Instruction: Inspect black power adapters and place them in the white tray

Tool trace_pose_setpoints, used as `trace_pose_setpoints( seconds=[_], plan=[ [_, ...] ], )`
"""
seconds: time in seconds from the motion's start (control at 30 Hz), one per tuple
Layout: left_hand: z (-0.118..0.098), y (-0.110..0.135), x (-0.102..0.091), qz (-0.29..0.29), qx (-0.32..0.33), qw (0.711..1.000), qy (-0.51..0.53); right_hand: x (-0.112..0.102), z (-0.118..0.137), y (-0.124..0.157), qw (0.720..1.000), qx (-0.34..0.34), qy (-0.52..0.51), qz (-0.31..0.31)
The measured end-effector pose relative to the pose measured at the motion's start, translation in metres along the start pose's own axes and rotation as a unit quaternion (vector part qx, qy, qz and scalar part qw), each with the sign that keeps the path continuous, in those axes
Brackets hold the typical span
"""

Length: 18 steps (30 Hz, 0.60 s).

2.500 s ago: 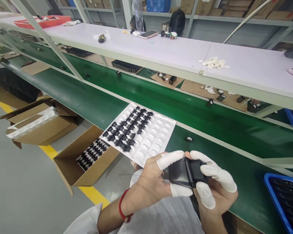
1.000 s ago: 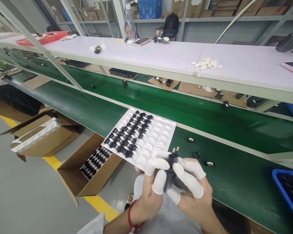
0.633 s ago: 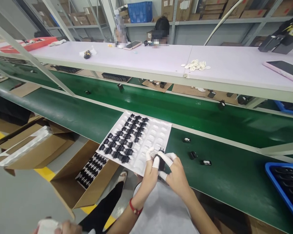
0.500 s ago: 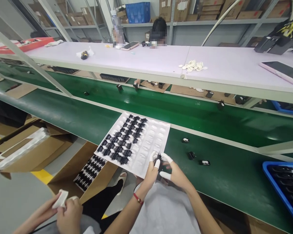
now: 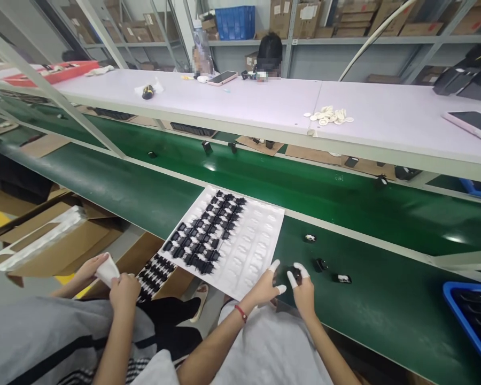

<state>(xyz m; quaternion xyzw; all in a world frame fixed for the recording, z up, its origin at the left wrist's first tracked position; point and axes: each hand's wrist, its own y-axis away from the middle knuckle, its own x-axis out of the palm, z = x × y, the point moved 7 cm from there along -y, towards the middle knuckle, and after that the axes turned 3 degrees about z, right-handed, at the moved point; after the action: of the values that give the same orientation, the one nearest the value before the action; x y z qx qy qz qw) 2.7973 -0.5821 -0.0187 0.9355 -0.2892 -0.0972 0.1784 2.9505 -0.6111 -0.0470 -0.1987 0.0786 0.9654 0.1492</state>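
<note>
A long green conveyor belt (image 5: 152, 182) crossed the room, with a white shelf (image 5: 264, 101) mounted above it and racks of cartons along the back wall. On the floor at the far left stood an opened cardboard box (image 5: 52, 251) with white sheeting in it. Beside it a co-worker's hands (image 5: 112, 278) held a small white item. Next came a second carton (image 5: 138, 254), open on top and holding stacked rows of black plugs (image 5: 154, 272).

On the near edge of the belt lay a white blister tray (image 5: 256, 251). Only its left pockets were filled, with black plug parts (image 5: 206, 235).

At the tray's right corner the left hand (image 5: 264, 287), with white cots on its fingers, was open and spread, just beside a black charger (image 5: 294, 272). The right hand (image 5: 304, 291) pinched that charger between cotted fingertips, low over the belt just right of the tray. Whether the charger touched the belt could not be told.

Small black parts (image 5: 319, 264) lay loose on the belt near it. A pile of white finger cots (image 5: 328, 115) sat on the shelf above. At the far right was a blue crate (image 5: 451, 291) with black pieces inside.
</note>
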Motion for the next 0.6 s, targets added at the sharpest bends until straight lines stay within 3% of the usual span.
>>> trace_pose_setpoints(
  seconds=[0.17,0.33,0.47,0.6],
  plan=[
    [0.034,0.021,-0.047,-0.062,-0.089,0.994,-0.021,-0.009,-0.023,-0.022,0.995,-0.011,0.09,-0.031],
    [0.059,0.058,-0.093,-0.14,-0.14,0.98,0.002,-0.023,-0.005,-0.038,0.98,-0.037,0.194,-0.026],
    [0.064,0.074,-0.107,-0.184,-0.154,0.97,0.042,-0.041,0.025,-0.079,0.958,-0.034,0.285,-0.023],
    [0.057,0.074,-0.105,-0.203,-0.137,0.963,0.108,-0.049,0.038,-0.134,0.93,0.017,0.367,0.006]
  ],
)
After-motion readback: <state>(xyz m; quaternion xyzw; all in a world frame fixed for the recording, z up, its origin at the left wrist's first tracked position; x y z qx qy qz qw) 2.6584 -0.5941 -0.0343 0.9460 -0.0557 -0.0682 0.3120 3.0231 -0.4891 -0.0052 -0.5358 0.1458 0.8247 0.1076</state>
